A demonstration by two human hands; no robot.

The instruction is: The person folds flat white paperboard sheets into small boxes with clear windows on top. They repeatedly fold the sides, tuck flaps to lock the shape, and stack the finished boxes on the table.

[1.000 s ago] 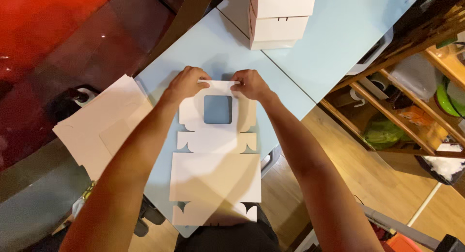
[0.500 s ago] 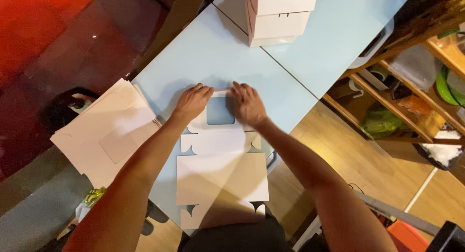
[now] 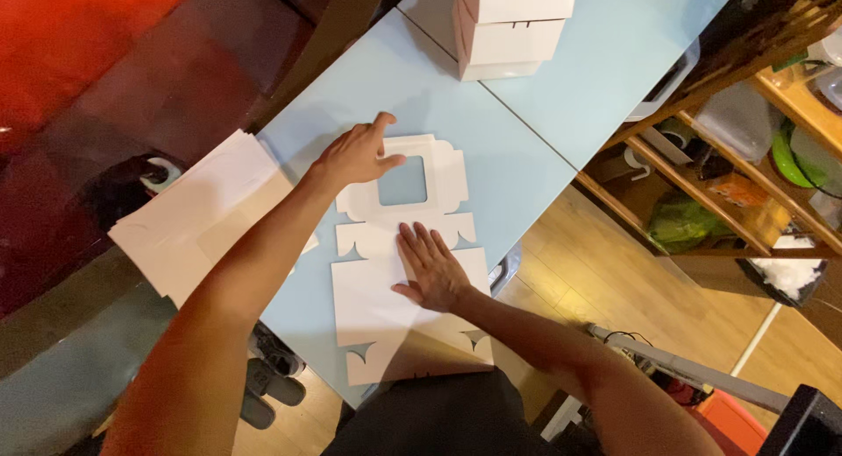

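Note:
A flat white die-cut cardboard box blank (image 3: 386, 307) with a square window lies on the light blue table (image 3: 491, 149). My left hand (image 3: 358, 153) rests open on the blank's far left corner, beside the window, fingers spread. Flat on the middle panel of the blank lies my right hand (image 3: 431, 267), palm down and fingers apart. Neither hand grips anything.
A stack of more flat white blanks (image 3: 202, 215) lies at the table's left edge. Folded white boxes (image 3: 509, 26) are stacked at the far side. Wooden shelves (image 3: 745, 131) with containers stand to the right. A dark red surface (image 3: 105, 70) is on the left.
Both hands were together at the blank's far edge by the window. My right hand has drawn back onto the middle panel, and my left hand has shifted to the far left corner.

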